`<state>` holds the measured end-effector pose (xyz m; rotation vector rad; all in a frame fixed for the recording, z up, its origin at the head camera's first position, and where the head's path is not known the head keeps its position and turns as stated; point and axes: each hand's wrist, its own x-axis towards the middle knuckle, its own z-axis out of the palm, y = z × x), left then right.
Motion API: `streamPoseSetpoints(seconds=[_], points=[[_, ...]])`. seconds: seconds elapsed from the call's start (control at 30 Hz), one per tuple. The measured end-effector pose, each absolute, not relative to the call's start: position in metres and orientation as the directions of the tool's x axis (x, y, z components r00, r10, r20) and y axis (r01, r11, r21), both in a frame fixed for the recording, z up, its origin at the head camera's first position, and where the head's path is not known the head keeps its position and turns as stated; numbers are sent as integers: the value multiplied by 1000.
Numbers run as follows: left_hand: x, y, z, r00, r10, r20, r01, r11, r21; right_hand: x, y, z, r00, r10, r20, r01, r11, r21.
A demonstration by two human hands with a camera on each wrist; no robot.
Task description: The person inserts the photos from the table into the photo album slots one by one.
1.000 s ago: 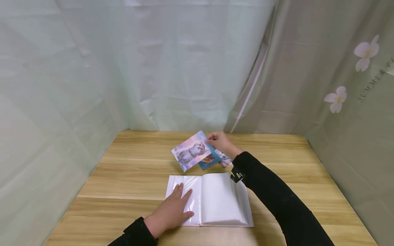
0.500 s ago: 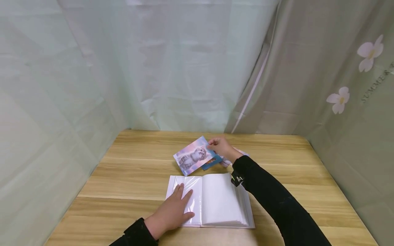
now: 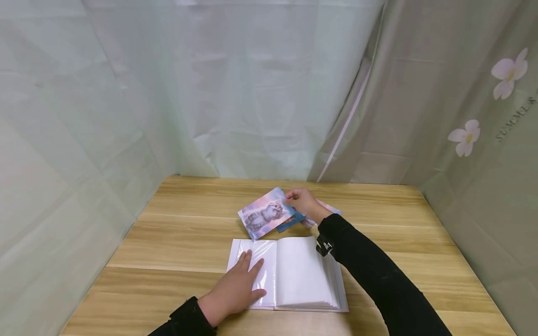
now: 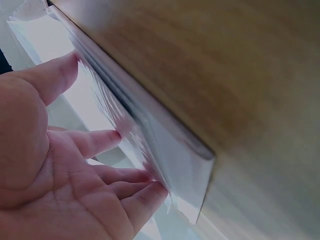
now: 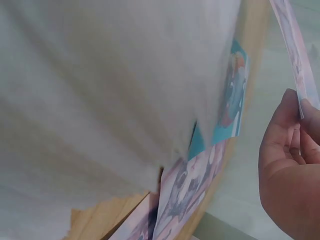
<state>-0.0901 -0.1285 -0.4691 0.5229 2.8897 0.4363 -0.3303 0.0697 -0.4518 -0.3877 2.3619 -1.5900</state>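
Observation:
An album [image 3: 304, 270] with clear plastic sleeves lies spread on the table in the head view. My left hand [image 3: 233, 289] rests on its left page, fingers spread; in the left wrist view the fingertips touch the plastic sleeve [image 4: 107, 107]. Beyond the album, my right hand [image 3: 306, 204] pinches a pink-and-blue picture card [image 3: 265, 213] with a grey furry animal on it by its right corner. The card is tilted, its lower corner close to the album's far edge. Thumb and finger grip its end in the right wrist view.
Behind the held card lie a blue picture card [image 3: 291, 222] and pinkish cards [image 3: 329, 206], partly hidden by the right hand. A white album page [image 5: 110, 90] fills much of the right wrist view. Pale curtains [image 3: 260, 93] surround the wooden table [image 3: 176, 238].
My right hand has lowered the picture card slightly toward the album, covering more of the blue card, and now barely moves. The left hand stays in place on the page.

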Motion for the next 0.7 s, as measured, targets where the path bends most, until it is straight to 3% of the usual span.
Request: streamPoseSetpoints(seconds=[0.27,0.7], points=[[-89,-128,-468,-924,363,-121,311,896,317,-326,71,-453,-900,-429,-75,-121,413,-903],[-89,-129,-467,-925,355,-134,298,898,323,-336,66,-462,-804,-594,-8,-379,525,-762]])
